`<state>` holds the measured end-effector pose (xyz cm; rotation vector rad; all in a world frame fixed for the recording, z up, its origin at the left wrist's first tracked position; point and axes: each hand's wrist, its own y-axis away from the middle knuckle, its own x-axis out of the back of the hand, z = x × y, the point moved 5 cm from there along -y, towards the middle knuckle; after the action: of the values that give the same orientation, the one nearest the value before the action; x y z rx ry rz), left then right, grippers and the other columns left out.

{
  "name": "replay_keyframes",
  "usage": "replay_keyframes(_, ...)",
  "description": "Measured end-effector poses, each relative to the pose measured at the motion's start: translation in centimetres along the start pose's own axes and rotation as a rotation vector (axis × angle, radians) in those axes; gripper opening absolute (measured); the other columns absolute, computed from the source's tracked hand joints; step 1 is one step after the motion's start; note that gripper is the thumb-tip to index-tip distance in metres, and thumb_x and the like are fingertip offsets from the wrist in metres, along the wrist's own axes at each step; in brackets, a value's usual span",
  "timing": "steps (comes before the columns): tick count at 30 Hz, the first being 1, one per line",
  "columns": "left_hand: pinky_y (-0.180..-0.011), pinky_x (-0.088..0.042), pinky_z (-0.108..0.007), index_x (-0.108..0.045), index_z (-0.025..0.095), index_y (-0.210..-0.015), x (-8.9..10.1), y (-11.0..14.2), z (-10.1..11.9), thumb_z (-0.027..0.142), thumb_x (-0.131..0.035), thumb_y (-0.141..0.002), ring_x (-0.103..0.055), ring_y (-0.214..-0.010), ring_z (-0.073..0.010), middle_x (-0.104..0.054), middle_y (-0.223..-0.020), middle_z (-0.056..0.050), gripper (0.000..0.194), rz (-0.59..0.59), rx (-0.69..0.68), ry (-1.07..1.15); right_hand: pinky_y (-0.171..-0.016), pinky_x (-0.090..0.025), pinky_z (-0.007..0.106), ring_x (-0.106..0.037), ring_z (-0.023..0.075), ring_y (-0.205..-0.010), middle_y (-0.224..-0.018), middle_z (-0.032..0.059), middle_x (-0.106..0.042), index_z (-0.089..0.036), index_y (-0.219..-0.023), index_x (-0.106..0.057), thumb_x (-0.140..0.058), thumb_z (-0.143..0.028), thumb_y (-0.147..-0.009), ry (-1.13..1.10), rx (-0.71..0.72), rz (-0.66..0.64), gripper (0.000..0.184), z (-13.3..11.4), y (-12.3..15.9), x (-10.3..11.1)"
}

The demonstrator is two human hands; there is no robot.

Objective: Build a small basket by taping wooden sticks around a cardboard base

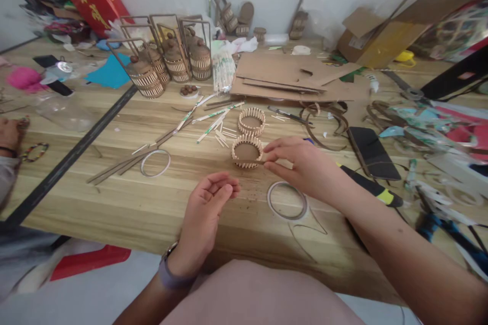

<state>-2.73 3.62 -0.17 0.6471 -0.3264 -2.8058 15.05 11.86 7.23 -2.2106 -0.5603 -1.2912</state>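
My right hand (293, 162) pinches the end of a thin brown strip (247, 163) between thumb and fingers. The strip lies across the near side of a small round basket (247, 148) with upright wooden pegs and a brown base. Directly behind it stands a second peg-ringed basket (252, 121). My left hand (208, 208) hovers nearer to me, its fingers loosely curled and nothing visible in them. A roll of double-sided tape (269, 202) lies below my right hand. Short wooden sticks (220, 138) are scattered left of the baskets.
Finished lidded baskets with tall handles (148, 78) stand at the back left. Cardboard sheets (274, 73) lie behind the work. A phone (373, 152), a black-and-yellow cutter (375, 188) and blue-handled pliers (438, 226) are at right. Another person's hand (10, 134) rests far left.
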Motion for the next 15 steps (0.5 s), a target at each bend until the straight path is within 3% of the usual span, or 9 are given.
replay_keyframes(4,-0.074,-0.054,-0.029,-0.068,0.016,-0.09,0.5,-0.2,-0.2,0.03,-0.08,-0.071,-0.067,-0.077,-0.015,-0.072,-0.082,-0.002,0.027,0.028,-0.008,-0.014,-0.091,-0.043,0.042,-0.063,0.0251,-0.108,-0.113,0.0069,-0.073,-0.021,-0.08,-0.071,-0.062,-0.024,-0.089,0.027,0.07,-0.16,0.013,0.2,-1.5,-2.3)
replay_keyframes(8,-0.074,-0.052,-0.03,-0.067,0.016,-0.09,1.2,-0.4,-0.3,0.029,-0.078,-0.069,-0.065,-0.076,-0.0153,-0.071,-0.079,-0.002,0.027,0.059,0.007,-0.021,-0.098,-0.034,0.046,-0.063,0.0249,-0.106,-0.095,0.0043,-0.076,-0.022,-0.075,-0.072,-0.065,-0.02,-0.085,0.106,0.089,-0.212,0.012,0.6,-2.5,-3.9)
replay_keyframes(12,-0.076,-0.05,-0.029,-0.066,0.016,-0.09,2.2,-0.7,-0.2,0.029,-0.076,-0.07,-0.063,-0.077,-0.0146,-0.069,-0.081,-0.001,0.026,0.12,-0.04,-0.027,-0.094,-0.038,0.041,-0.066,0.0199,-0.09,-0.084,0.0024,-0.075,-0.021,-0.075,-0.071,-0.062,-0.022,-0.087,0.035,0.078,-0.228,0.015,0.0,-2.7,-3.2)
replay_keyframes(15,-0.085,-0.048,-0.03,-0.064,0.019,-0.098,2.3,-0.7,-0.2,0.03,-0.073,-0.076,-0.063,-0.092,-0.0168,-0.069,-0.098,-0.004,0.026,0.116,-0.126,-0.151,-0.077,-0.045,0.031,-0.066,0.0175,-0.081,-0.084,0.001,-0.075,-0.023,-0.079,-0.073,-0.061,-0.029,-0.087,-0.196,-0.097,-0.223,0.016,-0.5,-2.1,-1.5)
